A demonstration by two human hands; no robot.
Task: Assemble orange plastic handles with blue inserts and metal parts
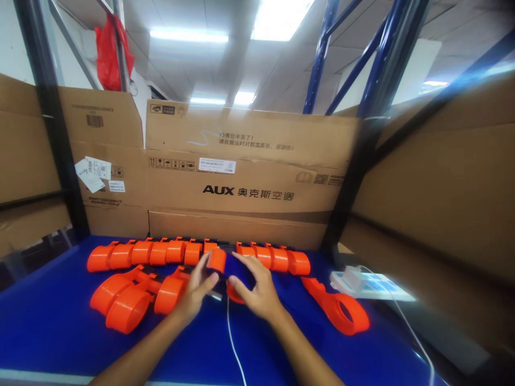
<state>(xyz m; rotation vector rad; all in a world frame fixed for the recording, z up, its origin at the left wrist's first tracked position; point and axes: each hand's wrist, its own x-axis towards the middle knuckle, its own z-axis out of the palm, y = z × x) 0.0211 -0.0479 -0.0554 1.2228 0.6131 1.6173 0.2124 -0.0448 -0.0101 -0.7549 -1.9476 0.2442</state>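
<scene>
Orange part [217, 259] sits at table centre, pinched at the fingertips of both hands, in line with the back row of orange parts [156, 252]. Left hand [196, 294] grips its lower left edge, fingers curled narrow. Right hand [253, 287] covers its right side, fingers spread over a dark bit underneath; can't tell what that is. More parts [129, 300] lie at 9 o'clock of the hands, one loose long part [338, 308] at 3 o'clock. White cable [231, 338] runs at 6 o'clock between the wrists. Blue table [60, 327], cardboard boxes [249, 182] at 12 o'clock. Step looks like seating this piece into the row; next move likely needs a steady two-handed press, aligned with neighbours.
</scene>
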